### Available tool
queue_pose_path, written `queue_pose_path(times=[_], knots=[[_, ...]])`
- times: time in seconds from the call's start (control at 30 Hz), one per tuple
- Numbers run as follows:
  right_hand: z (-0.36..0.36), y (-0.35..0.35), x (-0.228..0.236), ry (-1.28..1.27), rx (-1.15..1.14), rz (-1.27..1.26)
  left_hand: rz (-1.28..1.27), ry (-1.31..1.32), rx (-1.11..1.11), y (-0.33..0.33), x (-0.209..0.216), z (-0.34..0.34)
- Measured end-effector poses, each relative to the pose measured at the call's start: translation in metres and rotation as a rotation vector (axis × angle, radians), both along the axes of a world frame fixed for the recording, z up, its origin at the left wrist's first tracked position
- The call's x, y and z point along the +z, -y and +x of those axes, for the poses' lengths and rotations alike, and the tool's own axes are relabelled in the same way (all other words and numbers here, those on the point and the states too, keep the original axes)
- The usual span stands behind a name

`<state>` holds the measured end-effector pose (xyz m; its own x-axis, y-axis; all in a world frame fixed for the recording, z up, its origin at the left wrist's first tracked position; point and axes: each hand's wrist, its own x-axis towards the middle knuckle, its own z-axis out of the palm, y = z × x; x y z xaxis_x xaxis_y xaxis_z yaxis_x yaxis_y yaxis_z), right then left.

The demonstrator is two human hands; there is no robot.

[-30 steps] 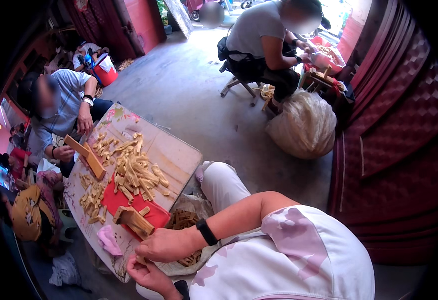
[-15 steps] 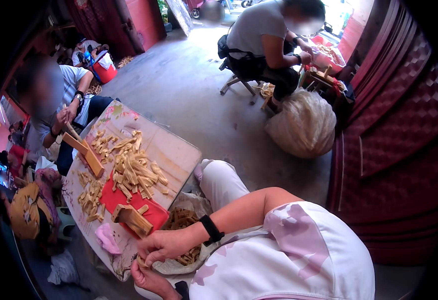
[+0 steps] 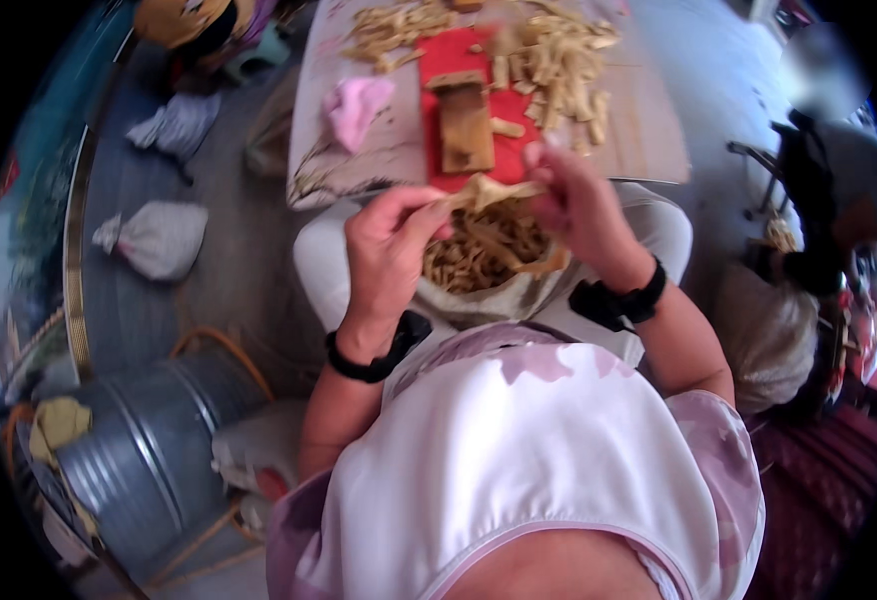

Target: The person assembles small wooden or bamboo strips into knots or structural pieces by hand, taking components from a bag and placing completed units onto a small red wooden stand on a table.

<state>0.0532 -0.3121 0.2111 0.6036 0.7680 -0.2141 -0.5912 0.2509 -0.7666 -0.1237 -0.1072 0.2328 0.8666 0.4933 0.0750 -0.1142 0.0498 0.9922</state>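
Note:
A pale yellow, twisted strip (image 3: 489, 191) of a material I cannot make out stretches between my two hands. My left hand (image 3: 387, 240) pinches its left end. My right hand (image 3: 589, 210), somewhat blurred, is closed at its right end. Just below the strip, an open sack (image 3: 529, 297) between my knees holds many tan strips (image 3: 479, 250). Beyond my hands, a wooden block (image 3: 467, 130) rests on a red mat (image 3: 443, 50) on the table (image 3: 649, 120). A small cut piece (image 3: 507, 127) lies beside the block.
Piles of pale strips (image 3: 564, 70) cover the far part of the table, near a pink cloth (image 3: 357, 110). Tied white sacks (image 3: 164, 240) and a metal drum (image 3: 159, 430) stand on the left. A seated person (image 3: 849, 180) and a large bag (image 3: 764, 330) are on the right.
My view has swung down and leftward, bringing the lap sack and drum into sight. My hands, close together before, are now spread apart with the strip between them.

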Motion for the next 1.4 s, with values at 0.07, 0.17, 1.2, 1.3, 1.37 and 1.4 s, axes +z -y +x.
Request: queue_pose_path(times=[0.07,0.17,1.2,1.3,1.37,1.4], knots=[[0.008,-0.005,0.004,-0.044,-0.015,-0.007,-0.067,-0.032,-0.006,-0.015,-0.014,0.008],[0.004,-0.012,0.003,0.026,0.013,-0.034,-0.368,-0.043,-0.127,-0.038,-0.043,0.014],[-0.037,-0.017,-0.001,0.456,0.266,-0.132,1.120,-0.109,-0.148,-0.016,-0.070,-0.021],[-0.048,-0.025,-0.028,0.428,0.252,-0.109,1.291,-0.036,-0.084,-0.042,-0.100,-0.010],[-0.056,-0.030,-0.027,0.409,0.208,-0.096,1.386,0.056,-0.045,-0.053,-0.112,0.002],[-0.060,-0.033,-0.028,0.399,0.186,-0.087,1.387,0.064,-0.025,-0.055,-0.115,0.009]])
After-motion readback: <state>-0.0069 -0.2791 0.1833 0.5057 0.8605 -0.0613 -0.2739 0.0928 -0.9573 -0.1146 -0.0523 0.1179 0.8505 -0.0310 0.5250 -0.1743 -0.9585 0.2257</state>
